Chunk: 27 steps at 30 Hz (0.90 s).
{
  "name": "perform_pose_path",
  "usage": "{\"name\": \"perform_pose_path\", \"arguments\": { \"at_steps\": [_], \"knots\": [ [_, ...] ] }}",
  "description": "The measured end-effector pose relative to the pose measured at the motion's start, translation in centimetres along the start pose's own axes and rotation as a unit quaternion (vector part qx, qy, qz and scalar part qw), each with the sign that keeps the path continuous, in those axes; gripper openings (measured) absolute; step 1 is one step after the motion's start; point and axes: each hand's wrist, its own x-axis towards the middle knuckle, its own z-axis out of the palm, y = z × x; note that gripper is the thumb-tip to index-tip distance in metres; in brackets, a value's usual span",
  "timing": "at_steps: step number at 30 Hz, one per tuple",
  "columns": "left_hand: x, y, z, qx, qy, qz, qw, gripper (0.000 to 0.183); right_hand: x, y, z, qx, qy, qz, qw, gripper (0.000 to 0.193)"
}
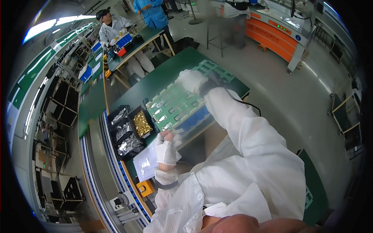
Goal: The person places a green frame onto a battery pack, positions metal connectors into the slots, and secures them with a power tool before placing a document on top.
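My left hand [166,152], in a white glove with bare fingertips, is at the near left corner of a light green tray [161,101]. Its fingers are curled together; what they hold, if anything, is too small to name. Small silvery parts [162,118] sit in rows in the tray. My right hand [191,80], also gloved in white, is over the tray's far right part, blurred, its fingers unclear. Beside its wrist is a dark object [211,80] with a black cable; whether it is worn or held I cannot tell. Below the tray's near edge shows something blue [196,118].
Left of the tray, black bins hold brass-coloured parts [142,123] and grey metal parts [126,139]. A plastic bag [145,161] and an orange box [145,188] lie nearer. Another green panel [214,70] is at the far right. A conveyor rail [103,167] runs along the left; people work beyond.
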Motion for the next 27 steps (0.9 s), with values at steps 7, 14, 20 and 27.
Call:
{"name": "perform_pose_path", "arguments": {
  "at_steps": [7, 14, 20, 27],
  "knots": [
    [-0.3, 0.4, 1.1, 0.108, -0.009, 0.038, 0.993, 0.007, 0.9, 4.1, 3.0, 0.349, 0.17, -0.001, 0.921, 0.019],
    [-0.2, -0.5, 0.3, 0.135, -0.003, 0.059, 0.989, 0.008, -4.8, -2.2, -3.8, 0.296, 0.1, -0.167, 0.935, 0.018],
    [-0.2, -0.7, 0.6, 0.149, -0.005, 0.075, 0.986, 0.008, -11.3, -7.3, -6.0, 0.336, -0.109, -0.185, 0.917, 0.023],
    [-1.0, -1.1, 1.2, 0.15, 0.009, 0.07, 0.986, 0.012, -14.5, -8.0, -2.3, 0.477, -0.076, -0.026, 0.875, 0.026]
  ]
}}
